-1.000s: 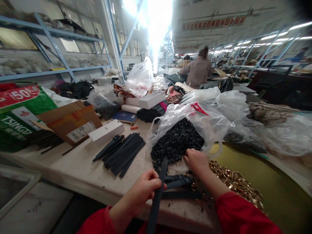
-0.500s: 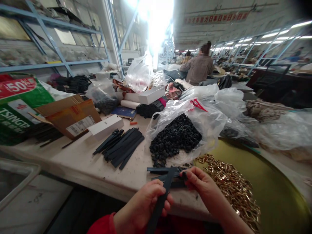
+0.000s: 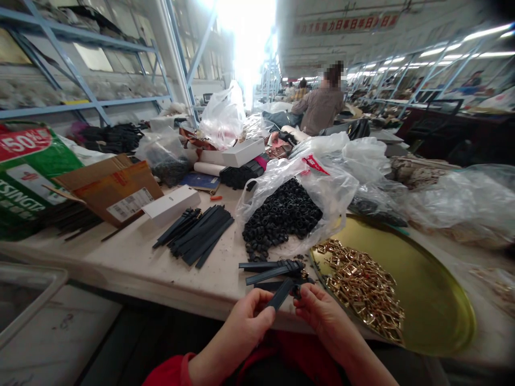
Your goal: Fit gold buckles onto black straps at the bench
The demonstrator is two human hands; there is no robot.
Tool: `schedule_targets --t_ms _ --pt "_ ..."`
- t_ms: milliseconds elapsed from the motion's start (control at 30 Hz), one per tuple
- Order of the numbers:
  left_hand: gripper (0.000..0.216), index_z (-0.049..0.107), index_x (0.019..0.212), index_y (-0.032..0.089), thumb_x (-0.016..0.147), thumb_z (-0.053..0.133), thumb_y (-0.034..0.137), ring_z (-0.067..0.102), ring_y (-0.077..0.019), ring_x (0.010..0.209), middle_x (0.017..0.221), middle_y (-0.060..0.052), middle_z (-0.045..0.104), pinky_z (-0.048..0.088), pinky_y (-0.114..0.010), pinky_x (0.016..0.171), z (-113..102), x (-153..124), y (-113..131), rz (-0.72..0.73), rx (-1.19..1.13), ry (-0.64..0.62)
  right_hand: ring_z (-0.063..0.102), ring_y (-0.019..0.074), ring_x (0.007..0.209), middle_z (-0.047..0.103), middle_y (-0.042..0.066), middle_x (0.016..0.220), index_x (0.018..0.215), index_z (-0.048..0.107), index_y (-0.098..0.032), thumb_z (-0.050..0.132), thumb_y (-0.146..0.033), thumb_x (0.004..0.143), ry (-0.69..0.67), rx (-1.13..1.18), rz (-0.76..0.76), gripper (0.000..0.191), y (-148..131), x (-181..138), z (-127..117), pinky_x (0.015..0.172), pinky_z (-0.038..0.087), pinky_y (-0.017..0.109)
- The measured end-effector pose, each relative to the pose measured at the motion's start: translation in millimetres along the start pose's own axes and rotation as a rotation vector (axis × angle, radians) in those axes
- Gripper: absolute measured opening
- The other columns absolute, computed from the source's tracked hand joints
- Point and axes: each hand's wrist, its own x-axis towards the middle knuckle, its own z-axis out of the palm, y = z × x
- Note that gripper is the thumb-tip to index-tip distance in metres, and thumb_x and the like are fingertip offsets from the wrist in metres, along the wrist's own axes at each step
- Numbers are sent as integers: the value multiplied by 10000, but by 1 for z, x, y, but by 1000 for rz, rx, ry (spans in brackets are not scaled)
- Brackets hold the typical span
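Strap [image 3: 281, 294] pinched in left hand [image 3: 252, 317], black loop [image 3: 296, 291] in right hand [image 3: 322, 310], apparently unjoined; nearby straps [image 3: 270, 271] look done, loop pile [image 3: 284, 212] plentiful.

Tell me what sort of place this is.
Probably a factory workshop, perhaps for leather-like goods: black straps lie in a pile, gold-coloured metal pieces are heaped on a round tray, and a banner with writing hangs overhead.

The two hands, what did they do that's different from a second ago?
The right hand left the pile of black loops, came back toward the person and now pinches a small dark loop by the strap's end. The left hand still holds a black strap, now slanting more to the right. The gold metal pieces stayed heaped.
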Motion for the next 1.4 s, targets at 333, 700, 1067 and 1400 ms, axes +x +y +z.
schedule_targets --t_ms 333,700,1067,1400 --pt "249 570 796 135 815 427 338 463 -135 653 695 2 535 362 -224 603 -4 -3 -5 151 293 89 536 75 535 629 -24 656 767 651 -162 810 -382 545 52 47 -60 351 6 1 7 553 458 192" --pt "215 524 875 163 829 388 324 490 -106 513 634 20 548 342 -195 490 -6 5 -5 48 327 -128 440 120 531 510 -41 547 632 576 -174 697 -457 617 -42 -599 -303 308 18 -1 18 502 353 225" --pt "272 545 842 176 844 409 411 467 -136 720 728 18 530 372 -206 671 -9 27 -1 148 139 -43 582 189 802 619 83 897 871 606 -167 402 -263 885 321 -1776 -558 226 -67 60 -35 715 419 271" --pt "240 457 733 183 841 347 366 369 -115 621 620 54 372 310 -216 600 -1 25 5 152 235 -45 587 214 899 611 99 964 824 639 -175 569 -199 772 206 -2014 -446 90 -94 98 -51 758 397 268"
